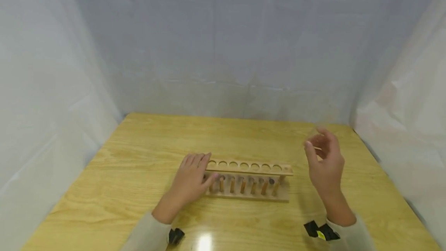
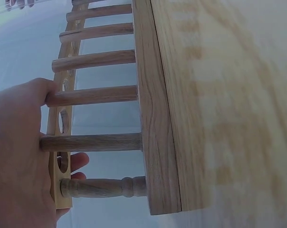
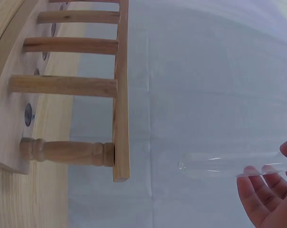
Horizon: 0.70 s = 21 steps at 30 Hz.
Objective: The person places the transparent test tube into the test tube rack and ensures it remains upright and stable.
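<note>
A wooden test tube rack (image 1: 251,170) stands on the table, with a row of round holes in its top bar and upright pegs along its base. My left hand (image 1: 191,177) grips the left end of the top bar; in the left wrist view its fingers reach round behind the bar. To the right of the rack, my right hand (image 1: 325,164) is raised and holds a clear test tube (image 3: 212,164) between thumb and fingers. The tube's rounded end points toward the rack, apart from it. In the head view the tube is barely visible.
The yellow wood-grain table (image 1: 122,181) extends on all sides of the rack. White sheeting (image 1: 52,100) hangs at the left and right, and a grey-white sheet (image 1: 237,49) hangs behind the table's far edge. Black straps are on both wrists.
</note>
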Available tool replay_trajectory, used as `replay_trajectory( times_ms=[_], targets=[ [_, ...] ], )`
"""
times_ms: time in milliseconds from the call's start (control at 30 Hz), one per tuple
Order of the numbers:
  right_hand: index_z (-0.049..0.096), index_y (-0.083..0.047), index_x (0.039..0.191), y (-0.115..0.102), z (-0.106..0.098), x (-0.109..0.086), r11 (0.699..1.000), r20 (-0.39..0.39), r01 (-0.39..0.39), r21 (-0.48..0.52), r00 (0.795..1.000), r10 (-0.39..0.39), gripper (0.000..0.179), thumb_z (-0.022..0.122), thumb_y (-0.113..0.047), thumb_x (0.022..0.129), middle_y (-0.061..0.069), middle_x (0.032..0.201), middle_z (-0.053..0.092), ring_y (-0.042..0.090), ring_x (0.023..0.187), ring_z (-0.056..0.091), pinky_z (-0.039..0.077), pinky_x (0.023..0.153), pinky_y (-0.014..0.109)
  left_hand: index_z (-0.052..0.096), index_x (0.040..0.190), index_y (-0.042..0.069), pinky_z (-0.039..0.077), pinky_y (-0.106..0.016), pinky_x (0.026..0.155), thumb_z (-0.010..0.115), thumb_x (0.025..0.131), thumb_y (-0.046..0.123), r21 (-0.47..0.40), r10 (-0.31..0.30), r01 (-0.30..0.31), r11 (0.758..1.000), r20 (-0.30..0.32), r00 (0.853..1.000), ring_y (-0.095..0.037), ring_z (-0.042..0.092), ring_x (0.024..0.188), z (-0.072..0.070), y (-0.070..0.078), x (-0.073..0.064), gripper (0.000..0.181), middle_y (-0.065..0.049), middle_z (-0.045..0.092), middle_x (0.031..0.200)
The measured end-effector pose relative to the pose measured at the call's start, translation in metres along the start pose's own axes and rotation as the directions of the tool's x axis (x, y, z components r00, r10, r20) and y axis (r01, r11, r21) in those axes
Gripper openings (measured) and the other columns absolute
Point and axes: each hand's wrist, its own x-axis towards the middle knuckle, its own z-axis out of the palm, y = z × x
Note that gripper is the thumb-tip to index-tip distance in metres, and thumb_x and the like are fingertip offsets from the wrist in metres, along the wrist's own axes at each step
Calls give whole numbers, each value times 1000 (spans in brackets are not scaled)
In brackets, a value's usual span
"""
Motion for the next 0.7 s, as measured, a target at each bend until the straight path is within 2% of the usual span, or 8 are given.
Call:
replay_trajectory(
  times_ms=[333,567,700],
  targets=[
    [47,16,125,-6,9,-1,984,22,117,131,992,-121,42,57,21,85,-3,98,62,4,88,64,52,76,12,47,139,-3,29,-53,111,59,96,42,17,12,-11,1000,-49,999,-36,48,124,-1,1,1,63,-18,54,131],
    [44,17,127,-4,11,-3,972,68,155,174,983,-169,46,55,25,83,3,101,63,7,93,65,52,80,14,45,141,-2,28,-52,113,54,97,45,14,-7,7,1000,-13,1000,-35,47,125,-1,0,0,65,-18,53,133],
    [43,18,126,-3,13,-3,967,83,156,199,981,-175,44,55,24,84,6,100,62,8,92,65,53,79,15,45,142,-1,27,-51,113,54,98,46,5,-12,12,1000,-15,1000,-35,47,125,0,-1,2,65,-17,54,133]
  ],
)
